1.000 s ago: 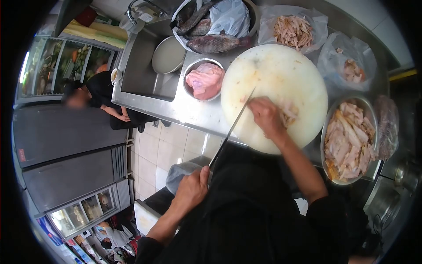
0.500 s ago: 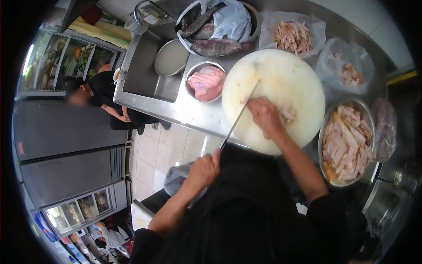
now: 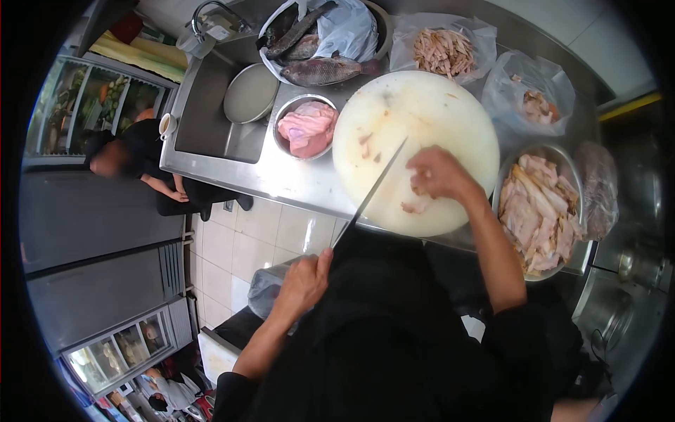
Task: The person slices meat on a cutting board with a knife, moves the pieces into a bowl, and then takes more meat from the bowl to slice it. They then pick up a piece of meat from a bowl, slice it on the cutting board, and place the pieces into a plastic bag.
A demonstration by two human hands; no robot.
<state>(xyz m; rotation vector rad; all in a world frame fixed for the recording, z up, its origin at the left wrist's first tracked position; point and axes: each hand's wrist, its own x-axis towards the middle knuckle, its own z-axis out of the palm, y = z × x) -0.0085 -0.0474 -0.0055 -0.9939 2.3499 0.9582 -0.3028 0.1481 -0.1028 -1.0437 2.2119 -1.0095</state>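
My left hand (image 3: 302, 287) grips the handle of a long knife (image 3: 380, 184), whose blade slants up across the left part of the round white cutting board (image 3: 450, 105). To the right of the blade, my right hand (image 3: 443, 174) is over the board with its fingers curled in; what they hold, if anything, is partly hidden. Just below those fingers lies a pale piece of meat (image 3: 416, 205). Small meat slivers (image 3: 365, 145) rest on the board left of the blade.
Right of the board stands an oval tray (image 3: 498, 204) of cooked meat. Bags with meat strips (image 3: 443, 53) and meat pieces (image 3: 538, 105) lie behind. To the left are a bowl of raw pink meat (image 3: 307, 130), bagged fish (image 3: 323, 70) and a sink (image 3: 204, 133). A person (image 3: 144, 151) sits far left.
My right hand has moved right, away from the knife blade, uncovering meat slivers on the board. The left hand still grips the knife. The whole view has shifted slightly.
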